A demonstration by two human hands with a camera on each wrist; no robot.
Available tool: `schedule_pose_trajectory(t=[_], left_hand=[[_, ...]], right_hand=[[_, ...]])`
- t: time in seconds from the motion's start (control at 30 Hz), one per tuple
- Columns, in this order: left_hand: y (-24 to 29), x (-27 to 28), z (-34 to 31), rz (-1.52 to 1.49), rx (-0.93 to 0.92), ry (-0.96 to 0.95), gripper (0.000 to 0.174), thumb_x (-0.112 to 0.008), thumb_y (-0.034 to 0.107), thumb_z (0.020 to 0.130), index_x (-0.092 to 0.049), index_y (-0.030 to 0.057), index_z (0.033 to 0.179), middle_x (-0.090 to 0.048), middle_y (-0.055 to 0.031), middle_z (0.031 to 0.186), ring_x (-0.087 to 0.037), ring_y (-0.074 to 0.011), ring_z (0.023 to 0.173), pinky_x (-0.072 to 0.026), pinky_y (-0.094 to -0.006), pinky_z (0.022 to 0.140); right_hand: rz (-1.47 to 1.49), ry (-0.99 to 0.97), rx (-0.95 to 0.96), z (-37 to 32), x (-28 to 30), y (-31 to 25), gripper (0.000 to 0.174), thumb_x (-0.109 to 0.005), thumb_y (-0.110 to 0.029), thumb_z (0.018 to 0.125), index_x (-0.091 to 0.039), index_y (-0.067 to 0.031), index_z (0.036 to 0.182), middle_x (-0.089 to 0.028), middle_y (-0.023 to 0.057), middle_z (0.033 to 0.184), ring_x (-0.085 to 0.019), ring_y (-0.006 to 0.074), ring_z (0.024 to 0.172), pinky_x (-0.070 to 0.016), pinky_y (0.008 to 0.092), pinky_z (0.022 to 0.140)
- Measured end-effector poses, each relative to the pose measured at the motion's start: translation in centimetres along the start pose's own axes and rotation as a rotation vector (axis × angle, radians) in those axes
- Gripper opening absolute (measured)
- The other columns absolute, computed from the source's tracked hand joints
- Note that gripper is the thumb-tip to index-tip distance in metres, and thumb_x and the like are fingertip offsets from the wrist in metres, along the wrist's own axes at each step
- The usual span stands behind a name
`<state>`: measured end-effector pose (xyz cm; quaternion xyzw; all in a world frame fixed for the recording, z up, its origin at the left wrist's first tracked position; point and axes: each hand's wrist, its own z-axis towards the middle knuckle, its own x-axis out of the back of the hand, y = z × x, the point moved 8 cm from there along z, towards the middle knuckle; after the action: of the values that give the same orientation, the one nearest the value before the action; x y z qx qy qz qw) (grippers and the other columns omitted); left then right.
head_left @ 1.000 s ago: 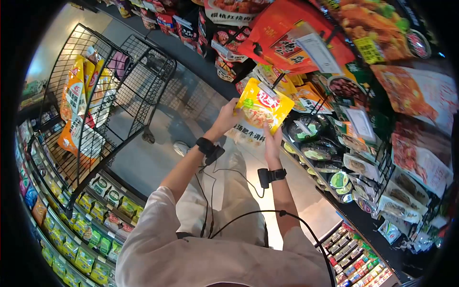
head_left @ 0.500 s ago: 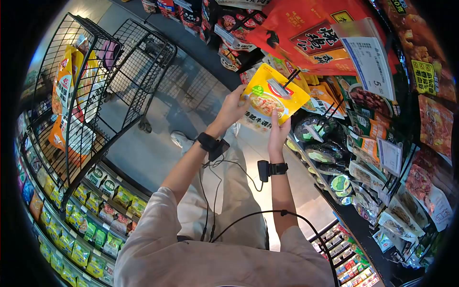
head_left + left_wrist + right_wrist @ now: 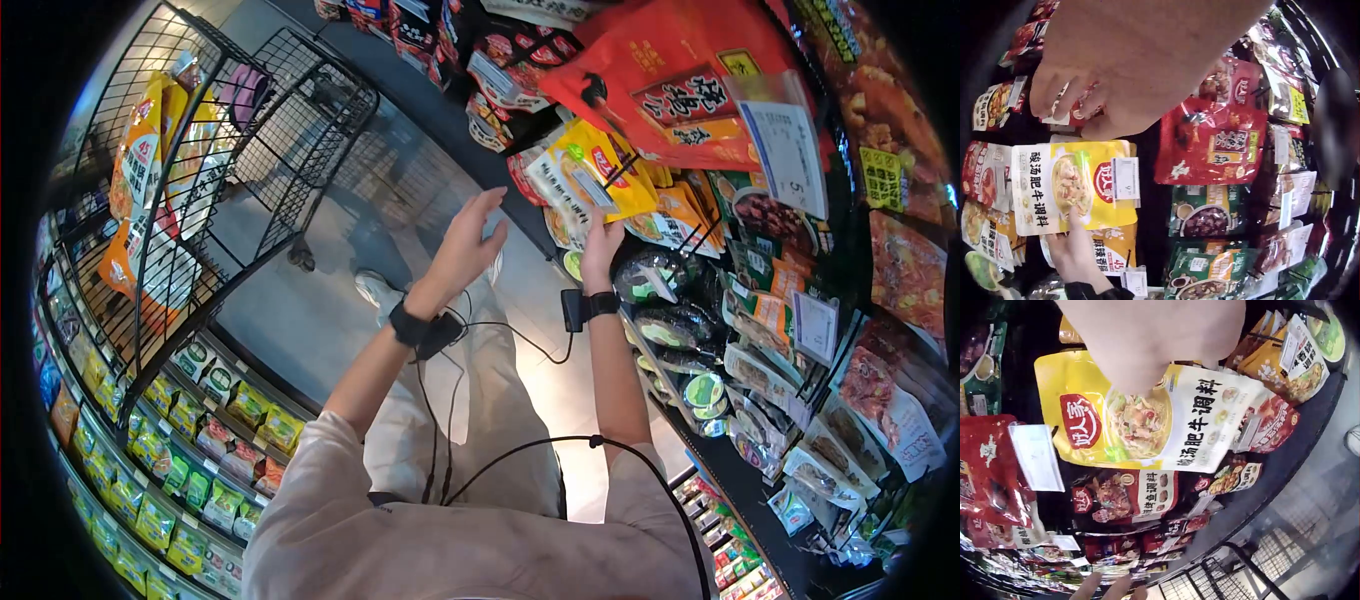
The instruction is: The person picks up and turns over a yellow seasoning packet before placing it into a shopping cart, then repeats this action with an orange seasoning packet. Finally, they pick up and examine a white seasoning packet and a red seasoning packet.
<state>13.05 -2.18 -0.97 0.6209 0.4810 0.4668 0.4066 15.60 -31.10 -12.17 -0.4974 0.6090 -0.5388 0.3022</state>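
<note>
a person in a pale shirt is standing at a shop's hanging display, the right hand [image 3: 602, 243] pinching the lower edge of a yellow-and-white plastic seasoning pouch [image 3: 578, 180], thumb lying on its printed front while the other fingers are hiding behind it. the pouch is hanging among the other packets on the rack, a white price tag [image 3: 1125, 179] sitting over its upper half and a large red foil pouch [image 3: 1216, 137] hanging just beside it. the left hand [image 3: 470, 243] is floating in the aisle with fingers spread, gripping nothing and well clear of the pouch. a black wire shopping cart [image 3: 250, 150] is waiting on the floor nearby. by the look of it, the hanging is all but finished, with only the right hand's release remaining.
</note>
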Motion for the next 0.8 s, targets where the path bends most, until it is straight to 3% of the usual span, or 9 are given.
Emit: schedule_pose_trajectory(t=[0.17,0.23,0.33,0.4,0.43,0.5,0.57,0.7,0.8], left_hand=[[8.2,6.7,-4.0,-0.001,-0.092,0.05,0.036,-0.058,0.001,0.095,-0.056,-0.0003,0.131,-0.064,-0.0131,0.122,-0.062,-0.0224,0.113,-0.0504,-0.0338,0.094],[12.4,10.0,-6.1,0.005,-0.161,0.099,0.033,-0.056,-0.002,0.095,-0.057,-0.0006,0.129,-0.065,-0.0125,0.119,-0.064,-0.0215,0.11,-0.0503,-0.0328,0.094],[20.5,14.4,-10.0,0.047,-0.229,0.154,0.03,-0.054,-0.005,0.095,-0.06,-0.0016,0.124,-0.067,-0.0124,0.116,-0.066,-0.0206,0.106,-0.0501,-0.032,0.093],[27.2,17.5,-13.2,0.06,-0.292,0.225,0.028,-0.054,-0.008,0.093,-0.064,-0.0019,0.118,-0.069,-0.0123,0.112,-0.066,-0.0203,0.104,-0.0502,-0.0319,0.092],[30.4,19.0,-15.2,0.083,-0.348,0.271,0.028,-0.054,-0.009,0.092,-0.064,-0.0017,0.118,-0.069,-0.0123,0.112,-0.066,-0.0205,0.104,-0.0502,-0.0317,0.091],[36.5,22.1,-20.1,0.18,-0.485,0.413,0.032,-0.055,-0.013,0.088,-0.065,-0.0008,0.116,-0.07,-0.0121,0.11,-0.067,-0.0214,0.101,-0.0505,-0.031,0.09],[42.1,24.3,-25.2,0.22,-0.589,0.52,0.034,-0.054,-0.014,0.087,-0.066,-0.0009,0.116,-0.071,-0.0121,0.108,-0.068,-0.0221,0.099,-0.051,-0.0311,0.089],[50.6,26.5,-36.0,0.155,-0.757,0.589,0.036,-0.06,-0.01,0.083,-0.065,-0.0018,0.117,-0.071,-0.0164,0.105,-0.068,-0.0225,0.094,-0.0545,-0.0326,0.082],[54.3,26.2,-41.5,0.008,-0.977,0.529,0.04,-0.063,-0.001,0.083,-0.062,-0.0072,0.123,-0.071,-0.019,0.099,-0.07,-0.0248,0.084,-0.0569,-0.0334,0.074]], right_hand=[[0.097,-0.023,-0.04,3.2,0.2,0.8,0.031,-0.061,-0.009,0.096,-0.055,0.0042,0.123,-0.063,0.0086,0.118,-0.058,0.0151,0.102,-0.0454,0.03,0.092],[0.037,0.045,0.039,2.5,0.2,-1.3,0.03,-0.062,-0.009,0.095,-0.055,0.0037,0.121,-0.063,0.0114,0.121,-0.059,0.0199,0.108,-0.046,0.0333,0.094],[-0.001,0.111,0.103,2.5,1.7,1.0,0.037,-0.064,-0.013,0.094,-0.054,0.0054,0.124,-0.063,0.0136,0.125,-0.06,0.0243,0.115,-0.046,0.0377,0.097],[-0.401,0.061,0.223,3.7,2.4,4.1,0.028,-0.065,-0.021,0.09,-0.064,0.0021,0.105,-0.07,0.009,0.097,-0.065,0.024,0.091,-0.0505,0.038,0.083],[-0.457,0.053,0.056,3.4,2.9,7.2,0.025,-0.065,-0.023,0.089,-0.064,0.001,0.097,-0.069,0.0073,0.087,-0.066,0.0238,0.084,-0.0518,0.0398,0.076],[-0.431,-0.193,-0.079,0.5,1.0,6.5,0.029,-0.065,-0.026,0.091,-0.063,0.0,0.103,-0.067,0.0119,0.095,-0.066,0.0249,0.092,-0.0522,0.0407,0.078],[-0.279,-0.457,-0.161,-3.1,-3.0,1.6,0.035,-0.064,-0.028,0.093,-0.063,-0.0016,0.116,-0.066,0.0169,0.113,-0.064,0.0246,0.106,-0.0516,0.0395,0.086],[-0.105,-0.52,-0.617,-10.8,-6.4,-5.4,0.029,-0.062,-0.032,0.095,-0.063,-0.0086,0.113,-0.065,0.012,0.108,-0.065,0.0182,0.1,-0.053,0.0378,0.081],[-0.035,-0.698,-0.554,-11.7,-10.0,-7.6,0.029,-0.062,-0.032,0.094,-0.063,-0.0081,0.111,-0.065,0.0109,0.108,-0.064,0.0195,0.101,-0.0534,0.037,0.085]])
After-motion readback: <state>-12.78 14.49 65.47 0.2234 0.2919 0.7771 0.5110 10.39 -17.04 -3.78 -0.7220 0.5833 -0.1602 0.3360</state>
